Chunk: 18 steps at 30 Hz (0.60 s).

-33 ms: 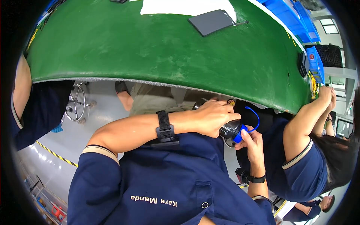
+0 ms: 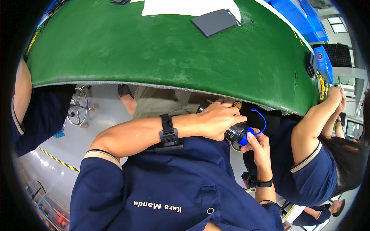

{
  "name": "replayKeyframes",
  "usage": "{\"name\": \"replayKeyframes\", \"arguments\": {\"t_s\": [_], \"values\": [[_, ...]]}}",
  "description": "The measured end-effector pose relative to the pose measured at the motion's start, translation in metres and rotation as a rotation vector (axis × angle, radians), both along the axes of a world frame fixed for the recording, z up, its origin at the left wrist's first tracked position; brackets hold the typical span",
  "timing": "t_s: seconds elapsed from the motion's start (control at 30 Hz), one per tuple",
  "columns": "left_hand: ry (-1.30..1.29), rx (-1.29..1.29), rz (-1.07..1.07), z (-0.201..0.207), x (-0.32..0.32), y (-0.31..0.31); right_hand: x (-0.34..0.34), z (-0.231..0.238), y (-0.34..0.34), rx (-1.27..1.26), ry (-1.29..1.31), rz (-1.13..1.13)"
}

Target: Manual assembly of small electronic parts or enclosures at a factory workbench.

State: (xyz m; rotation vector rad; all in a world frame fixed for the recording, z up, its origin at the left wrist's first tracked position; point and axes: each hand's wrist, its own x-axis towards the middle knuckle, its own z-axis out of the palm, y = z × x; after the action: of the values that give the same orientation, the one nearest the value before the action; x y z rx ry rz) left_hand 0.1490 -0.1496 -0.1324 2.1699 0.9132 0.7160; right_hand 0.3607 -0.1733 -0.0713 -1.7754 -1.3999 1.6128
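Note:
Below the table's front edge, I hold a dark, see-through bottle tilted in front of my body. Its blue cap points to the right, and a thin blue loop strap arches up from it. My left hand is closed round the bottle's dark body from above, covering much of it. On the cap end, my right hand pinches the blue cap between thumb and fingers. The bottle's far end is partly hidden behind my left hand.
A green-topped table spans the upper view, bearing a dark grey flat tablet-like slab and white sheeting. Blue bins line its right side. Co-workers sit close on both sides; a wheeled stool stands at left.

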Motion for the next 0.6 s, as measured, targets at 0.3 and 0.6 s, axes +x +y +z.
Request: {"name": "replayKeyframes", "arguments": {"t_s": [0.3,0.6], "values": [[-0.132,0.118,0.053,-0.003,0.002,0.008,-0.010,0.015,-0.003,0.343,-0.190,0.075],[-0.286,0.294,-0.119,-0.010,0.008,0.018,-0.007,0.032,-0.002,1.005,-0.152,0.659]]}}
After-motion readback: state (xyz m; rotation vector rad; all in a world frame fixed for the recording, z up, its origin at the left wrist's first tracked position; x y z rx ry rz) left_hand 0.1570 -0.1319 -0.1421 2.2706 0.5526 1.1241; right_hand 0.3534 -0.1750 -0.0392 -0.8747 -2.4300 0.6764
